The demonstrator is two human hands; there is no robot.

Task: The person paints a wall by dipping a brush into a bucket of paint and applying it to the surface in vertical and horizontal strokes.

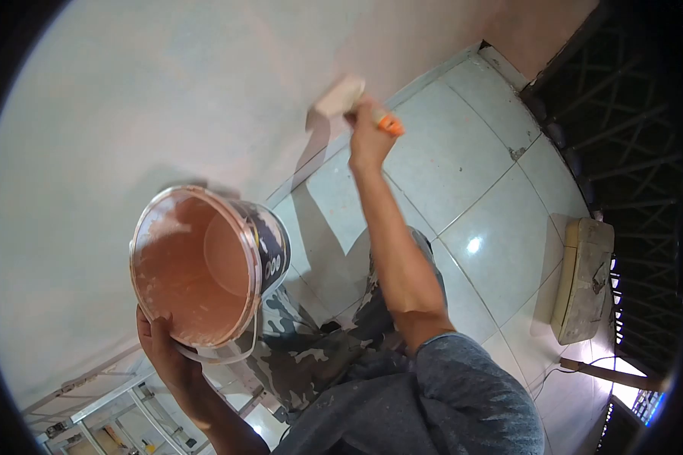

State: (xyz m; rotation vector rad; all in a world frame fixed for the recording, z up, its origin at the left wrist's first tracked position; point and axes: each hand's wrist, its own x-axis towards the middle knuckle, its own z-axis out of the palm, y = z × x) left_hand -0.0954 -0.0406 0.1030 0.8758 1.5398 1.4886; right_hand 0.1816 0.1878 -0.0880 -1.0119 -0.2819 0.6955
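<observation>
My right hand (pixel 368 135) is closed round the handle of a paintbrush (pixel 340 97); the handle's orange end sticks out past the fist. The wide, pale bristle end is at the wall (pixel 228 83), low down near the floor, and is slightly blurred. With my left hand (pixel 163 345) I grip the lower rim of a paint bucket (pixel 193 265), tilted so its mouth faces me. Pinkish paint coats the inside, with some pooled at the bottom. A clear bail handle (pixel 239 353) hangs below the rim.
Large glossy tiles cover the floor (pixel 478 205). A worn, box-like case (pixel 584 280) stands at the right beside a dark folding metal gate (pixel 645 152). An aluminium ladder (pixel 140 409) is at the lower left. A wooden piece (pixel 611 373) and a thin cable lie at the lower right.
</observation>
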